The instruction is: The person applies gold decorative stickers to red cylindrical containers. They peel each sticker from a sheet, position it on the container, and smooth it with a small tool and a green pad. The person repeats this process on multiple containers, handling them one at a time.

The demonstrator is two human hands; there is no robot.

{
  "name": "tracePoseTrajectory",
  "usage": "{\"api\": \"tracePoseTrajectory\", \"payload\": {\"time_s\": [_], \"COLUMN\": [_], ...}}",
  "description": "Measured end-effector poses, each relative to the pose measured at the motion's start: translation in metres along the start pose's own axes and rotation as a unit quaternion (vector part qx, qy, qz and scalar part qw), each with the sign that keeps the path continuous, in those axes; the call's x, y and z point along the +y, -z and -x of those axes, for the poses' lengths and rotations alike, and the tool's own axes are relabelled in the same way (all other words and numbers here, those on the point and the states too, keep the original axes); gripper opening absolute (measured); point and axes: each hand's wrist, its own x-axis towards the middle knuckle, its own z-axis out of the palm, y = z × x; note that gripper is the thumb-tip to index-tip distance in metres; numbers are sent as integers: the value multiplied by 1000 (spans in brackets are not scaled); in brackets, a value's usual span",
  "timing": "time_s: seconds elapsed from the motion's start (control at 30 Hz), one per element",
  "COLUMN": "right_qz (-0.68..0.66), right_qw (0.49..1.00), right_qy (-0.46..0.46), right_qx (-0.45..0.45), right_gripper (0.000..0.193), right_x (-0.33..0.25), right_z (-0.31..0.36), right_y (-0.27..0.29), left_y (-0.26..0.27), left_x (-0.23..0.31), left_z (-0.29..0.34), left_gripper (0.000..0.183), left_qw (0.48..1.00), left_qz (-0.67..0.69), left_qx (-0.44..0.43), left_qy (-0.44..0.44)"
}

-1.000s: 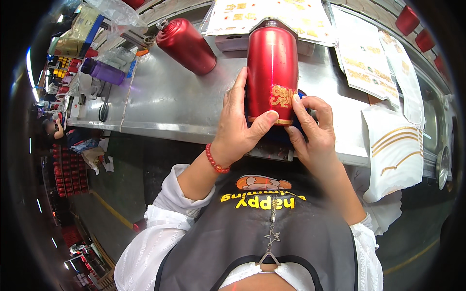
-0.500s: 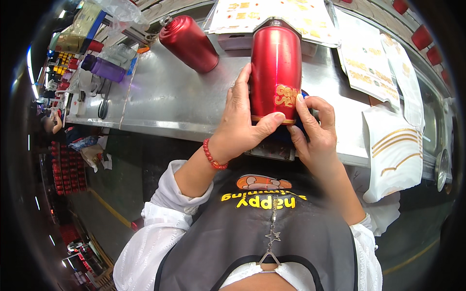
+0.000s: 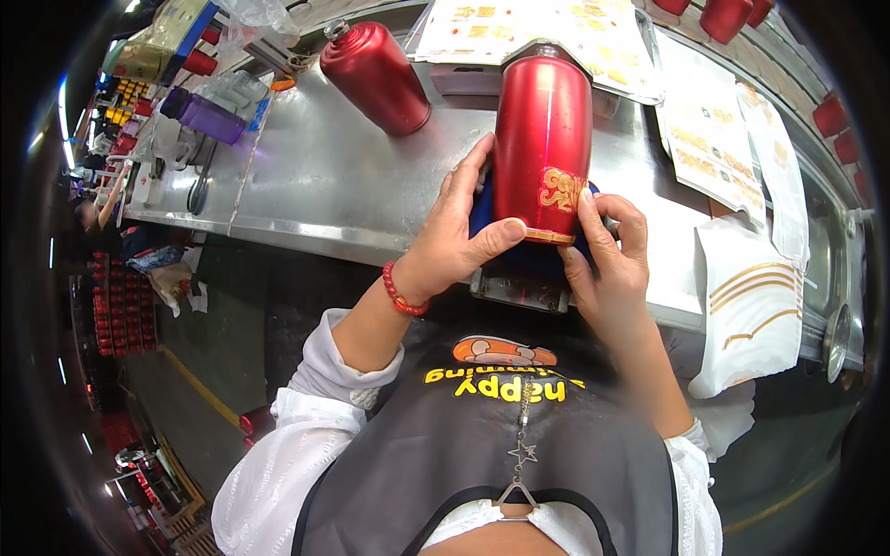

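A glossy red bottle [image 3: 542,139] lies on its side on the bench in front of me, its neck pointing away. Near its base is a gold ornamental decal [image 3: 560,189], and a thin gold band [image 3: 545,235] runs along the bottom edge. My left hand [image 3: 459,222] cups the bottle's left side, thumb by the left end of the band. At the lower right my right hand [image 3: 612,250] presses its fingertips against the bottle beside the decal, thumb near the base. Blue material [image 3: 481,208] shows beneath the bottle, mostly hidden.
Another red bottle [image 3: 375,79] stands at the back left on the metal bench [image 3: 324,167]. Decal sheets [image 3: 556,32] lie behind my bottle. A white sheet with gold strips [image 3: 753,306] hangs over the right edge. A purple bottle [image 3: 206,115] lies farther left.
My left thumb has slid left off the middle of the base, baring more of the gold band and some blue material underneath. The whole view has shifted slightly. Both hands stay on the bottle.
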Motion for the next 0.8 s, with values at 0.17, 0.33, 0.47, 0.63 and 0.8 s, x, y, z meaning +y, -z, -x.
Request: {"api": "tracePoseTrajectory", "payload": {"time_s": [0.17, 0.33, 0.47, 0.63, 0.8], "right_qz": [1, 29, 17, -2, 0], "right_qw": [1000, 999, 1000, 1000, 1000], "right_qy": [2, 8, -2, -14, -16], "right_qx": [0, -21, -12, -1, -11], "right_gripper": [60, 58, 59, 58, 59], "right_x": [-1, -1, -1, -2, -4], "right_z": [-1, -1, 0, 1, 0], "right_y": [0, 4, 1, -1, 2], "left_y": [-2, 5, 4, -1, -1], "left_x": [0, -4, -2, 0, -6], "left_z": [-4, -1, -3, -4, -4], "left_gripper": [103, 104, 103, 102, 100], "left_qw": [997, 999, 999, 999, 999], "left_qz": [75, 27, 30, 39, 33], "left_qx": [-7, -26, -13, 9, 3], "left_qy": [10, -11, 7, 16, -15]}}
